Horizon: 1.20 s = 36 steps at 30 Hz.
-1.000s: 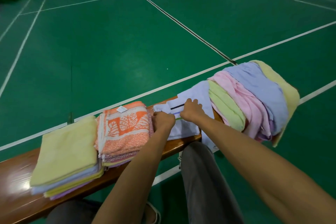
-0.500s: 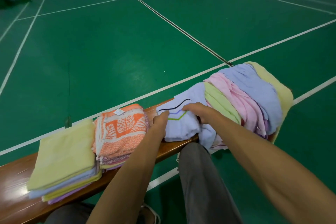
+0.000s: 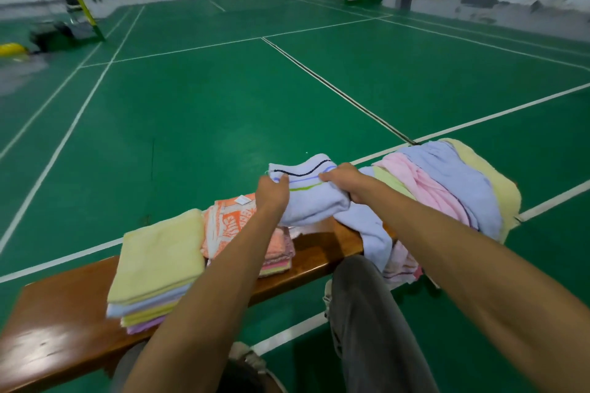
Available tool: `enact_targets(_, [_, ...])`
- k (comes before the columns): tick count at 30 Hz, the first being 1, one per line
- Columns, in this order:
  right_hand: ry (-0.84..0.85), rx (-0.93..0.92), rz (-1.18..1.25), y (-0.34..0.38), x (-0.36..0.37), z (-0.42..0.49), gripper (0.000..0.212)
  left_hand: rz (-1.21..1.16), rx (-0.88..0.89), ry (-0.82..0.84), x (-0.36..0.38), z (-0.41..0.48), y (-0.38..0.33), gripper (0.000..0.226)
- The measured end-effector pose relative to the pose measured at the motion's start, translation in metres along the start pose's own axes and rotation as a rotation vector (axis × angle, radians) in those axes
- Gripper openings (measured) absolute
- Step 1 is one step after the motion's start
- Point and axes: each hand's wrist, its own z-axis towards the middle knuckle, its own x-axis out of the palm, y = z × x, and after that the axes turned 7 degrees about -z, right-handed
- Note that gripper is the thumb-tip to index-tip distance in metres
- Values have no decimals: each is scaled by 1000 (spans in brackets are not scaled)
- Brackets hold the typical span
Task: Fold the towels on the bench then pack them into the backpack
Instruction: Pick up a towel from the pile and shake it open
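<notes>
Both the left hand (image 3: 272,193) and the right hand (image 3: 343,180) grip the striped towel (image 3: 311,201) above the bench (image 3: 316,250), probably to spread it for folding.

Brown wooden bench (image 3: 322,252), glossy, running from 8 o'clock toward 3 o'clock across green court floor (image 3: 198,112). On it, toward 8 o'clock: folded stack topped by yellow towel (image 3: 159,255), with blue, yellow and purple layers beneath. Just beside, toward centre: orange-and-white patterned stack (image 3: 230,223). At 3 o'clock: unfolded heap (image 3: 447,188) of pink, blue, yellow towels, draped over the end.
</notes>
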Motion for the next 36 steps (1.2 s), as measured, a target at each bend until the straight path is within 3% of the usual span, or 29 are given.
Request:
enact_targets(9, [107, -89, 5, 58, 92, -37, 50, 48, 43, -168, -118, -5, 11, 40])
enact_targets(14, [186, -99, -39, 80, 163, -64, 25, 181, 18, -254, -193, -10, 39, 41])
enact_targets(20, [237, -160, -92, 91, 238, -76, 22, 256, -35, -328, -264, -8, 77, 42])
enact_targets(24, [197, -215, -359, 82, 263, -75, 47, 379, -126, -261, -281, -2, 99, 42])
enact_targets(28, [188, -311, -551, 74, 275, -73, 39, 514, -230, -163, -285, -1, 110, 33])
enact_targets(34, [231, -307, -548, 89, 284, -75, 14, 561, -198, -336, -285, 1, 91, 40])
enact_targets(36, [247, -320, -658, 85, 289, -76, 23, 662, -197, -236, -286, -2, 99, 36])
